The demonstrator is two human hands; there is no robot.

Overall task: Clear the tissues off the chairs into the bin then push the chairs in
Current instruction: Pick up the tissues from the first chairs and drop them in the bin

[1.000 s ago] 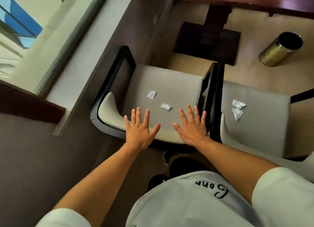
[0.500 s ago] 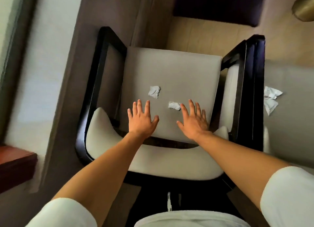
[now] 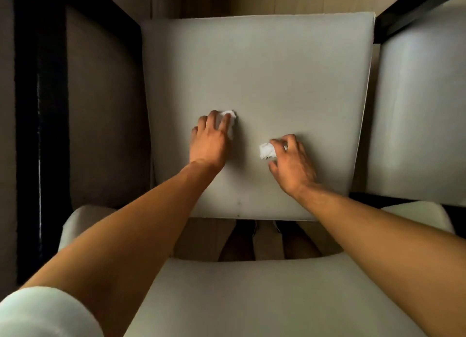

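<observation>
Two crumpled tissues lie on the grey seat cushion [image 3: 257,66] of an armchair, both toward its near half. The left tissue [image 3: 230,116] is covered by the curled fingers of the left hand [image 3: 210,137], which appear to be closing on it; the right tissue [image 3: 266,151], nearer the cushion's right edge, is pinched between thumb and fingertips of the right hand [image 3: 290,161]. Both wads are judged very light, soft and easily compressed, so any raised fold can be taken with a gentle pinch; tearing is the only risk. The cushion is seen as smooth, matt and flat, bounded by a dark glossy frame [image 3: 27,135]. The bin is not in view.
</observation>
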